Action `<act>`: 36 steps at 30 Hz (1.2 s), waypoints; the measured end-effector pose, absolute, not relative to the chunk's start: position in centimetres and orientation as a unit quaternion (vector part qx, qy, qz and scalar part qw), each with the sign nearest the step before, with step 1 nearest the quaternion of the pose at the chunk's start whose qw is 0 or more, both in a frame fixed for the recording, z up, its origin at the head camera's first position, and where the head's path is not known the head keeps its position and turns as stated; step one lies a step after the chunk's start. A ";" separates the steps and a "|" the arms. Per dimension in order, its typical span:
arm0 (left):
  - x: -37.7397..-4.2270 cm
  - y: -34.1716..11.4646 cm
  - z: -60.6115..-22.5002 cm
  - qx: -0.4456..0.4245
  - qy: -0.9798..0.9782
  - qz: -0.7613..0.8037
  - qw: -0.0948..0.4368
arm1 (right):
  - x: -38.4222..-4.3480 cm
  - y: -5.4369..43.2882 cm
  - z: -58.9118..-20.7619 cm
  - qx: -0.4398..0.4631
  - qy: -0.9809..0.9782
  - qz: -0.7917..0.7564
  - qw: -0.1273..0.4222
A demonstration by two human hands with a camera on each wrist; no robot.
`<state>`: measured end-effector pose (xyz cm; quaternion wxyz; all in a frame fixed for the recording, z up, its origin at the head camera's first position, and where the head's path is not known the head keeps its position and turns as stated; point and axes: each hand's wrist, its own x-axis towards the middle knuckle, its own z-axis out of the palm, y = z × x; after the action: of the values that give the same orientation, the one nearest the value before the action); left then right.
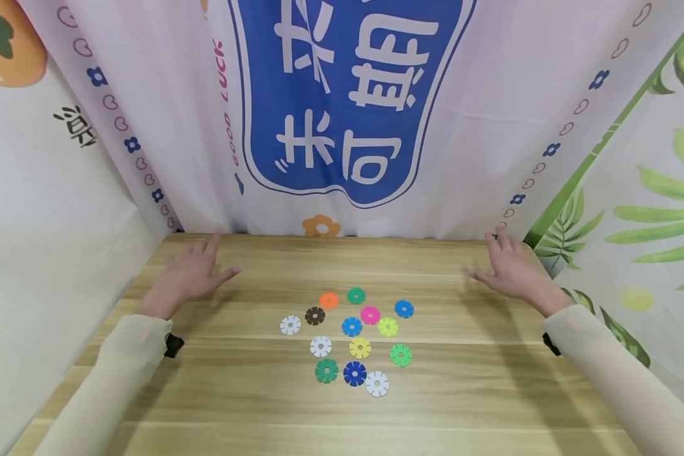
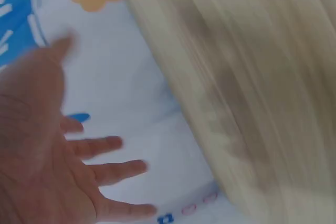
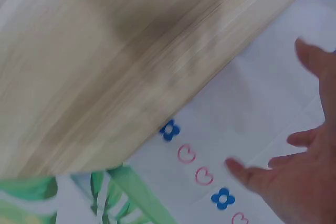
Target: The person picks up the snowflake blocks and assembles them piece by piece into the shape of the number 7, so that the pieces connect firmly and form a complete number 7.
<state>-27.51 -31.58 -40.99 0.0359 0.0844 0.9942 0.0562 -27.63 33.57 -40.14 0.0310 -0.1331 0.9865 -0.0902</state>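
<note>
Head view: wood table point(image 1: 251, 405) runs under left hand point(image 1: 192, 273) and right hand point(image 1: 513, 271), loose slotted discs point(image 1: 346, 325) between them, nearer the person. Risk, my guess: a low inward sweep of either hand scatters discs; thin, flat ones may also slip from a hasty pinch. Hands well apart near the far edge, fingers spread, thumbs out, nothing held, look raised. White disc point(image 1: 285, 327) closest to left hand, blue disc point(image 1: 399, 308) to right.
</note>
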 end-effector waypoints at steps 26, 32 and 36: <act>-22.6 -24.3 -45.2 0.218 0.950 0.223 0.005 | -25.1 23.1 -44.7 -0.199 0.938 -0.274 0.068; -22.1 -22.6 -45.9 0.221 0.950 0.220 0.038 | -24.7 22.3 -45.8 -0.190 0.936 -0.282 0.090; -21.6 -21.6 -46.6 0.219 0.951 0.206 0.070 | -24.6 21.9 -46.5 -0.192 0.930 -0.295 0.103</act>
<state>-21.60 -21.62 -46.61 0.0695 0.2187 0.9512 0.2063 -24.64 21.90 -46.45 0.1032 -0.1920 0.9304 -0.2946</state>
